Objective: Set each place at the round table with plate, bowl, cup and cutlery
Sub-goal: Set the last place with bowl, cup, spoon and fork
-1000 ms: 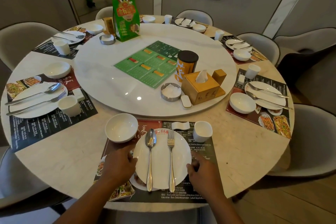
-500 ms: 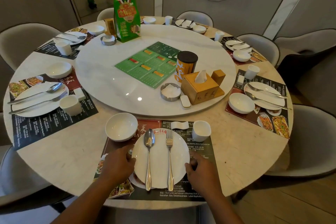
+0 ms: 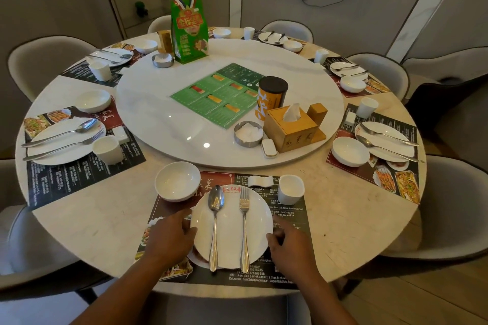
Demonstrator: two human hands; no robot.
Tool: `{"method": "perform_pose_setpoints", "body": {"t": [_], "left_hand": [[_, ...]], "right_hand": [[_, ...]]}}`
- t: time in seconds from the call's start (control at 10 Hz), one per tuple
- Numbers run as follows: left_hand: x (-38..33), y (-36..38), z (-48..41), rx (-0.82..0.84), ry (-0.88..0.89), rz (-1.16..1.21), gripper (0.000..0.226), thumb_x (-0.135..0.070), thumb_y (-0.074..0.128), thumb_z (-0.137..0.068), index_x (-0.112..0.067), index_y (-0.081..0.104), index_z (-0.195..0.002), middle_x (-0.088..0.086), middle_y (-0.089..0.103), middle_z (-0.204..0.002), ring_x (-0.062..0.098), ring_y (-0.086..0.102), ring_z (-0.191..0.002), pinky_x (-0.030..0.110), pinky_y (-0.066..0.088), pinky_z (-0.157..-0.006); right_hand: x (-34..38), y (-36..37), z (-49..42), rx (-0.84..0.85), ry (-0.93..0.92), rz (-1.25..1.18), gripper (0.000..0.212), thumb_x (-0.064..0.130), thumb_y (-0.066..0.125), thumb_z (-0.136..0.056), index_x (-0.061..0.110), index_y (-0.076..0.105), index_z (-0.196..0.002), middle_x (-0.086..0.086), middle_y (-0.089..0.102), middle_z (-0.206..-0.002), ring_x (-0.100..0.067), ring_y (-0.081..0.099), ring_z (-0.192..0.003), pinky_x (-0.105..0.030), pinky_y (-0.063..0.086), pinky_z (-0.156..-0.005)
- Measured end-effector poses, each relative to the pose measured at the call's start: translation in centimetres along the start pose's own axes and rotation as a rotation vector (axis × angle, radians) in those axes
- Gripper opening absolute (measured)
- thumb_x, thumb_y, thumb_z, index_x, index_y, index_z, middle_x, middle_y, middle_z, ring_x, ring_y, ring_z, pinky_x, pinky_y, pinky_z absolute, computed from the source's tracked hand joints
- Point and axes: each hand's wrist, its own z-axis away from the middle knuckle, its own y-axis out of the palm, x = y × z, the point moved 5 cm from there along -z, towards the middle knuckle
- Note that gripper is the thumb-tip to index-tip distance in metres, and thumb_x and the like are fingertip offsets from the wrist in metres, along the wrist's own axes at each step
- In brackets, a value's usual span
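A white plate (image 3: 229, 239) lies on the dark printed placemat (image 3: 287, 269) at the near place of the round table (image 3: 87, 221). A spoon (image 3: 215, 221) and a fork (image 3: 244, 224) lie side by side on it, handles toward me. My left hand (image 3: 169, 240) grips the plate's left rim and my right hand (image 3: 290, 248) grips its right rim. A white bowl (image 3: 177, 181) stands at the mat's upper left. A white cup (image 3: 290, 189) and a small white rest (image 3: 260, 181) are at the upper right.
Other places around the table carry plates, bowls, cups and cutlery, for example at the left (image 3: 66, 140) and right (image 3: 384, 141). The marble turntable (image 3: 148, 103) holds a green menu, a tissue box (image 3: 290, 129), a canister, ashtrays and a green bag. Grey chairs ring the table.
Both hands stay at the plate's rim with fingers a little further onto the edge. The plate and cutlery have hardly shifted; my view has moved slightly.
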Motion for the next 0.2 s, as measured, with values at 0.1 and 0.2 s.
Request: {"method": "perform_pose_setpoints", "body": {"t": [0.1, 0.2], "left_hand": [[0.2, -0.5, 1.2, -0.028, -0.023, 0.021, 0.043, -0.034, 0.069, -0.088, -0.026, 0.059, -0.129, -0.002, 0.069, -0.119, 0.016, 0.066, -0.105, 0.04, 0.051, -0.096], [0.1, -1.7, 2.1, -0.075, -0.007, 0.052, 0.042, -0.036, 0.071, -0.086, -0.028, 0.06, -0.126, -0.003, 0.068, -0.121, 0.017, 0.066, -0.105, 0.04, 0.052, -0.096]], "right_hand": [[-0.1, -0.9, 0.8, 0.035, -0.007, -0.018, 0.042, 0.027, 0.067, -0.092, 0.035, 0.055, -0.132, 0.018, 0.067, -0.085, 0.0, 0.061, -0.085, -0.018, 0.045, -0.073], [-0.4, -2.6, 1.6, 0.041, -0.01, 0.04, 0.039, 0.03, 0.067, -0.092, 0.03, 0.059, -0.129, 0.021, 0.063, -0.086, -0.002, 0.061, -0.09, -0.022, 0.05, -0.08]]}}
